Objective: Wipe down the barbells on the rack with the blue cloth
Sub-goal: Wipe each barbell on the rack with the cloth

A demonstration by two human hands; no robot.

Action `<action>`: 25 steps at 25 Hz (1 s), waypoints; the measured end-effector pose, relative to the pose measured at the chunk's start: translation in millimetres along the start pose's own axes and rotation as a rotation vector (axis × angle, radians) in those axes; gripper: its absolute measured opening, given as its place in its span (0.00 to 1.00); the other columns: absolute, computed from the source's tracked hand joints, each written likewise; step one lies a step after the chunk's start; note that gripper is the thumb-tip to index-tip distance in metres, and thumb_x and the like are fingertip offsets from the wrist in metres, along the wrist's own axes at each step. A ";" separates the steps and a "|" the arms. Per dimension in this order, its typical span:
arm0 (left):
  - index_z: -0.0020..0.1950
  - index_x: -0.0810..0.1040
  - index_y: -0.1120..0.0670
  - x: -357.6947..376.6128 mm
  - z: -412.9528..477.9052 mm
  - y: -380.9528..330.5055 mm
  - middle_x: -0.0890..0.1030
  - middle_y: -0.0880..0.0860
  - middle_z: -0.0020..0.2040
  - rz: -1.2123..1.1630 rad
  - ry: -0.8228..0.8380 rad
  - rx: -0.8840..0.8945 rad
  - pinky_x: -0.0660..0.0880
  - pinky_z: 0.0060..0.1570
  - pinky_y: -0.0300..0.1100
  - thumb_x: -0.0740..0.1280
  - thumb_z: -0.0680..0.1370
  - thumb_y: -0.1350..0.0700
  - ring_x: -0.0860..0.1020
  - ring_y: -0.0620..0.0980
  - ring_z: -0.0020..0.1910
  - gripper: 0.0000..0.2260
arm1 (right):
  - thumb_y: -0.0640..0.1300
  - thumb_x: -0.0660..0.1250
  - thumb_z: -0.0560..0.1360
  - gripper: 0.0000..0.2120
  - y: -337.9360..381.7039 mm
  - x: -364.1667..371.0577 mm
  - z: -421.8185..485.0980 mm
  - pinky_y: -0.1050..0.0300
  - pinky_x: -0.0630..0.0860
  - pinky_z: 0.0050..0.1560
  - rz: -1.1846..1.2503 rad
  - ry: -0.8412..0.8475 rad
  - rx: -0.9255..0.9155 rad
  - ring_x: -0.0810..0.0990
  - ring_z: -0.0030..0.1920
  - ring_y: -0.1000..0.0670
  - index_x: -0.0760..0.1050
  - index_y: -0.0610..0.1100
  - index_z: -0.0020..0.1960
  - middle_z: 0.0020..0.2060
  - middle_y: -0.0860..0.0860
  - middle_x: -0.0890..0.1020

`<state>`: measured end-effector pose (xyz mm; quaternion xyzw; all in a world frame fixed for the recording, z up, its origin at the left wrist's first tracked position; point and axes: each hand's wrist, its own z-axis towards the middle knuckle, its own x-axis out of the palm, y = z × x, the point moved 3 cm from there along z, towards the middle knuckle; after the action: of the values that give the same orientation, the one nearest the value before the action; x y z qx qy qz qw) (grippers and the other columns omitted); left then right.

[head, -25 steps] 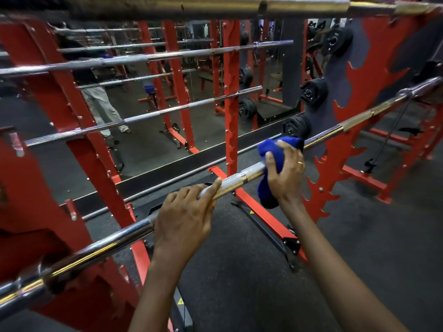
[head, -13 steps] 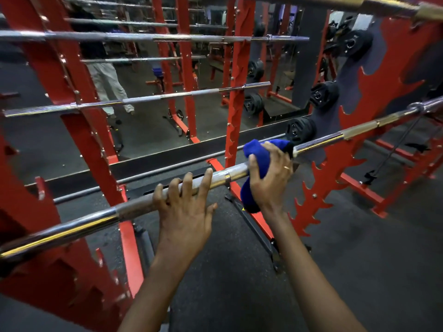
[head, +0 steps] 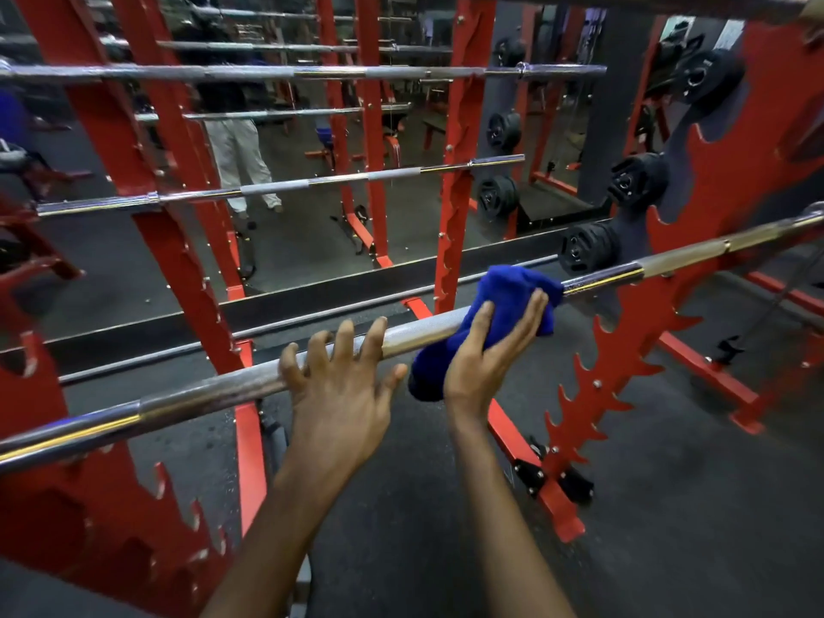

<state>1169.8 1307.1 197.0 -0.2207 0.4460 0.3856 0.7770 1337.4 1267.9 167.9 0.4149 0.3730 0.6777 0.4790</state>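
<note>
Left hand [head: 332, 385] slid toward cloth [head: 486, 323] | right hand [head: 490, 354] grips cloth round barbell [head: 200, 392]; left fingers spread | keep wrap tight, steady bar.

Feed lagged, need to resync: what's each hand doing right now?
Left hand: open, fingers spread, resting on the barbell.
Right hand: holding the blue cloth against the barbell.

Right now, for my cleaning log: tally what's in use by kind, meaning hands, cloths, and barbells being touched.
hands: 2, the left hand and the right hand
blue cloth: 1
barbell being touched: 1
total: 4
</note>
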 end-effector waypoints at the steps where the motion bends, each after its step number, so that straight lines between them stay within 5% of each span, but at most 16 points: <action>1: 0.75 0.67 0.44 2.2 -0.5 0.1 0.74 0.52 0.67 -0.017 -0.007 -0.005 0.57 0.64 0.58 0.53 0.80 0.37 0.70 0.56 0.65 0.25 | 0.57 0.60 0.83 0.33 -3.0 0.6 -12.0 0.61 0.53 0.80 0.107 0.030 0.163 0.57 0.81 0.53 0.54 0.47 0.83 0.81 0.53 0.58; 5: 0.72 0.71 0.42 0.5 1.2 -1.4 0.75 0.50 0.66 -0.106 -0.013 -0.059 0.56 0.67 0.57 0.49 0.80 0.36 0.69 0.55 0.66 0.25 | 0.69 0.57 0.79 0.33 -9.8 8.2 -14.4 0.43 0.76 0.67 0.724 0.119 0.850 0.82 0.62 0.42 0.75 0.45 0.70 0.63 0.43 0.83; 8: 0.71 0.73 0.41 -2.0 0.3 -3.7 0.75 0.48 0.67 -0.111 -0.017 -0.101 0.57 0.68 0.58 0.49 0.80 0.34 0.69 0.55 0.67 0.26 | 0.65 0.43 0.83 0.35 -16.4 16.7 -24.9 0.47 0.83 0.54 1.057 0.301 1.054 0.84 0.58 0.38 0.68 0.43 0.75 0.61 0.38 0.83; 10: 0.71 0.72 0.39 -3.3 -0.9 -3.8 0.74 0.47 0.67 -0.127 -0.003 -0.111 0.55 0.68 0.57 0.47 0.80 0.33 0.67 0.54 0.68 0.26 | 0.61 0.37 0.86 0.31 -23.8 15.4 -40.3 0.49 0.81 0.59 0.969 0.428 1.123 0.83 0.62 0.43 0.51 0.45 0.82 0.62 0.43 0.84; 12: 0.72 0.71 0.38 -2.9 -0.8 -2.3 0.73 0.46 0.67 -0.151 0.007 -0.117 0.54 0.69 0.56 0.44 0.80 0.33 0.65 0.52 0.69 0.27 | 0.56 0.43 0.87 0.30 -19.1 5.4 -39.2 0.53 0.84 0.52 0.835 0.448 1.179 0.87 0.52 0.48 0.72 0.39 0.73 0.53 0.46 0.87; 14: 0.72 0.70 0.37 -4.1 -0.9 -0.8 0.73 0.46 0.67 -0.170 0.002 -0.121 0.52 0.69 0.55 0.43 0.81 0.33 0.63 0.52 0.70 0.27 | 0.60 0.47 0.85 0.32 -2.0 -3.2 -24.1 0.52 0.84 0.51 0.845 0.368 1.096 0.87 0.50 0.45 0.84 0.40 0.58 0.53 0.42 0.86; 16: 0.73 0.69 0.37 -4.1 -0.5 -2.1 0.72 0.45 0.67 -0.170 0.011 -0.125 0.50 0.70 0.54 0.42 0.81 0.34 0.62 0.51 0.70 0.26 | 0.64 0.55 0.83 0.26 -6.0 -15.2 -7.0 0.46 0.77 0.66 0.658 0.196 0.892 0.84 0.59 0.46 0.79 0.47 0.66 0.61 0.45 0.84; 19: 0.72 0.70 0.38 -2.2 -0.1 -5.0 0.72 0.48 0.67 -0.126 0.062 -0.149 0.51 0.71 0.56 0.45 0.82 0.36 0.64 0.53 0.70 0.25 | 0.64 0.63 0.79 0.20 -11.8 -42.5 -0.6 0.45 0.72 0.72 0.348 0.046 0.468 0.79 0.67 0.51 0.72 0.61 0.69 0.67 0.52 0.80; 21: 0.71 0.72 0.42 -4.9 1.5 -10.5 0.74 0.51 0.67 -0.031 0.095 -0.190 0.55 0.70 0.61 0.47 0.82 0.37 0.68 0.57 0.69 0.24 | 0.62 0.65 0.78 0.17 -3.0 -54.4 7.5 0.51 0.71 0.70 0.100 0.076 0.102 0.75 0.68 0.54 0.70 0.63 0.65 0.64 0.60 0.76; 25: 0.73 0.68 0.43 -6.3 21.3 -31.1 0.71 0.49 0.73 -0.001 0.193 -0.171 0.58 0.69 0.60 0.45 0.83 0.39 0.68 0.56 0.71 0.23 | 0.59 0.65 0.79 0.27 3.2 -40.7 30.3 0.54 0.62 0.75 -0.383 0.333 -0.368 0.68 0.74 0.50 0.73 0.46 0.73 0.72 0.54 0.73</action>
<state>1203.7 1300.4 213.1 -0.3223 0.4839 0.3988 0.7092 1372.2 1231.4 173.9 0.1268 0.3890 0.6899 0.5972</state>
